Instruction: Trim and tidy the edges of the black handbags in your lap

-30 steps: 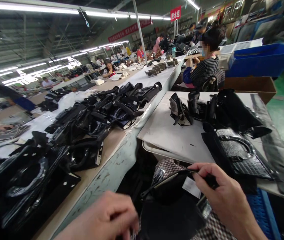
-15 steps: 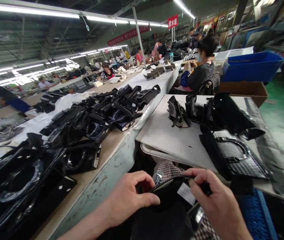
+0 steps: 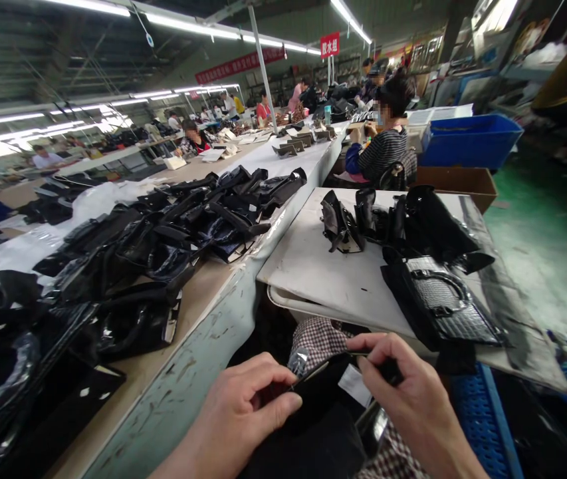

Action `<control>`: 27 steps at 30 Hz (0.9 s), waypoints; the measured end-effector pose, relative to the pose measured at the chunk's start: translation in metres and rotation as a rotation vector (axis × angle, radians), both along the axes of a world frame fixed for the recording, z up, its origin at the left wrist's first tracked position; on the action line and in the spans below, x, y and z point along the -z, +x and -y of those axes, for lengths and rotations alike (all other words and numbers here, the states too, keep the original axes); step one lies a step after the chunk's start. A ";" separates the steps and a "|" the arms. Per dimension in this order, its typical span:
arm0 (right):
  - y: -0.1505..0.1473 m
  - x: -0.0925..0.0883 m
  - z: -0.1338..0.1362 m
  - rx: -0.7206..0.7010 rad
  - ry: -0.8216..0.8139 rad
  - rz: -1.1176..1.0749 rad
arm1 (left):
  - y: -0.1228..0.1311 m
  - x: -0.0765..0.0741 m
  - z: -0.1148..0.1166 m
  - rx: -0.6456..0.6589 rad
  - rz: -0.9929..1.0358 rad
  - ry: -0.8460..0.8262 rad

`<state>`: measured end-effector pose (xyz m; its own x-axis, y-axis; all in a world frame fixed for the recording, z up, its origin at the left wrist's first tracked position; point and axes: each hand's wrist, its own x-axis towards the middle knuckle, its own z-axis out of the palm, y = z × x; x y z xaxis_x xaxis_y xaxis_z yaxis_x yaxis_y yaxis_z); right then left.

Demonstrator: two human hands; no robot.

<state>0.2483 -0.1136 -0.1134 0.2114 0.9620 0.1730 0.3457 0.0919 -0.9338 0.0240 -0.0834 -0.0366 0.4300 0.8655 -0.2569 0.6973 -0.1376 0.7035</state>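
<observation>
A black bag [image 3: 320,426] lies on my lap at the bottom centre, with a white label showing at its open top. My left hand [image 3: 243,412] pinches the bag's left edge, fingers closed. My right hand [image 3: 413,399] grips the right side of the opening, fingers curled over a dark strap or zipper end. A crinkled clear plastic scrap [image 3: 299,360] sits just above my left fingers. Checked fabric shows under the bag.
A long bench [image 3: 203,313] at left carries heaps of glossy black bags [image 3: 183,219]. A white side table [image 3: 333,266] ahead holds black bag parts [image 3: 338,223] and a textured black bag [image 3: 437,299]. Blue crates [image 3: 467,140] and a seated person [image 3: 383,143] are beyond.
My left hand came up from the bottom edge and took hold of the bag's left edge. The view shifted slightly right; my right hand kept its grip.
</observation>
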 end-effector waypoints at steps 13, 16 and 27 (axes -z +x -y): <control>0.029 -0.017 -0.008 -0.346 0.116 0.348 | -0.002 0.013 0.008 0.045 0.018 0.101; 0.028 -0.017 -0.008 -0.323 0.121 0.389 | -0.001 0.012 0.008 0.043 0.012 0.093; 0.023 -0.012 -0.009 -0.305 -0.021 0.216 | 0.003 0.001 0.007 0.001 0.042 -0.015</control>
<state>0.2716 -0.1045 -0.1017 -0.1249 0.9789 0.1615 0.4946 0.2026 -0.8452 0.0266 -0.0905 -0.0374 0.4416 0.8611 -0.2519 0.6668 -0.1272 0.7343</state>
